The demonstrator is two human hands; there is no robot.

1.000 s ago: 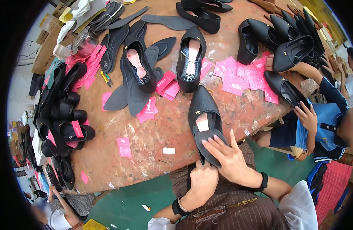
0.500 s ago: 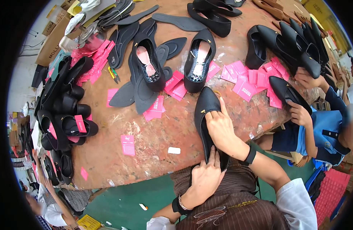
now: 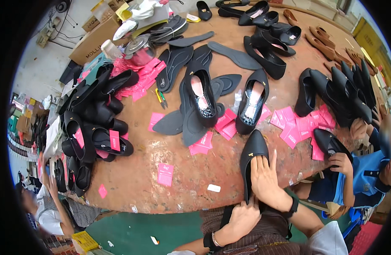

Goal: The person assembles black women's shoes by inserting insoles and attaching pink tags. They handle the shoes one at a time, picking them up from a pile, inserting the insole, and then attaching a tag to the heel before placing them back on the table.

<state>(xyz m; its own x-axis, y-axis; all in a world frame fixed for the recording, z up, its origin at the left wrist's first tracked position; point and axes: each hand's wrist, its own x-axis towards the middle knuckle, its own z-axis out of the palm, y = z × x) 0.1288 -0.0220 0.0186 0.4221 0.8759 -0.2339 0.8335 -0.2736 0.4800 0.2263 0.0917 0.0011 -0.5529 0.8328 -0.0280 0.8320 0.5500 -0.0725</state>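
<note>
A pointed black shoe [image 3: 254, 145] with a small gold ornament lies at the table's front edge, toe pointing away from me. The fingers of my right hand [image 3: 268, 182] reach into its opening, pressed together, while the thumb side is hidden. Behind it, my left hand [image 3: 244, 219] is curled at the heel end, fingertips at the shoe's inner back; the heel itself is covered. Just beyond stand two black shoes, the left one [image 3: 209, 103] on dark grey insoles [image 3: 169, 123] and the right one [image 3: 264, 87], both with pink and patterned linings showing.
Black shoes [image 3: 97, 111] pile up at the left, near yellow-handled snips [image 3: 161, 98]. Pink cards [image 3: 165, 174] and a white slip [image 3: 213, 188] lie about. A co-worker's hand [image 3: 341, 163] holds another black shoe [image 3: 327, 142] at the right. Brown shoes [image 3: 321, 46] stand at the far right.
My view has swung up and left, so the table's things sit lower and farther right. Both hands stay on the shoe; the right fingers look straighter inside it.
</note>
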